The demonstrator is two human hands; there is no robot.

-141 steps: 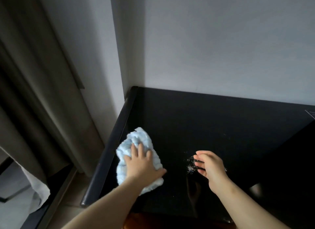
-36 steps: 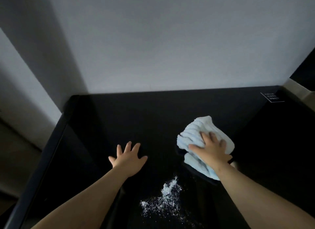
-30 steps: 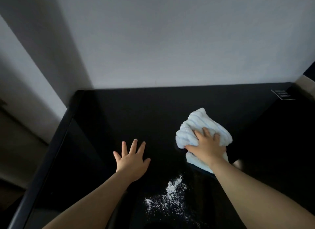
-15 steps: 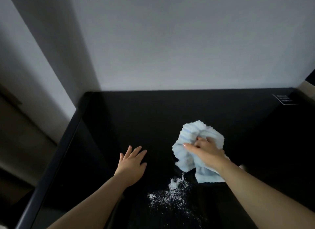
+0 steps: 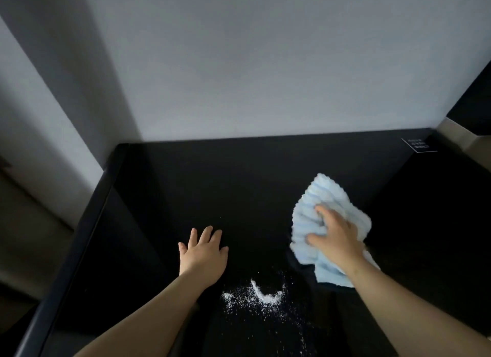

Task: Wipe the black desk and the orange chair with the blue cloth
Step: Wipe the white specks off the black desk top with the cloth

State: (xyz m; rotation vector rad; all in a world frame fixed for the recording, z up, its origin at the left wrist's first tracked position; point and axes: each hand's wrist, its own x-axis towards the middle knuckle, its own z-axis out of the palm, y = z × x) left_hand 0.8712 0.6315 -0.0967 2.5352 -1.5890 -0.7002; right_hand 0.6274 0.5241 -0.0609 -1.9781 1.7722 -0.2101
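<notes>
The black desk [image 5: 212, 186] fills the lower half of the view and stands against a white wall. My right hand [image 5: 336, 239] lies on top of the bunched blue cloth [image 5: 316, 197] on the right part of the desk, fingers dug into its folds. My left hand [image 5: 203, 253] rests flat on the desk near the middle, fingers spread, holding nothing. A patch of white powder [image 5: 261, 297] is scattered on the desk between my two forearms, close to the front. The orange chair is out of view.
A small white-printed label [image 5: 419, 144] sits at the desk's far right corner. The desk's left edge [image 5: 87, 223] drops to a dim floor and a wall corner. A dark panel [image 5: 475, 101] stands at the right.
My right hand has slid the blue cloth to the right, away from the powder. Earlier, my left hand held the cloth at the desk's left edge; it now rests flat, hardly moving.
</notes>
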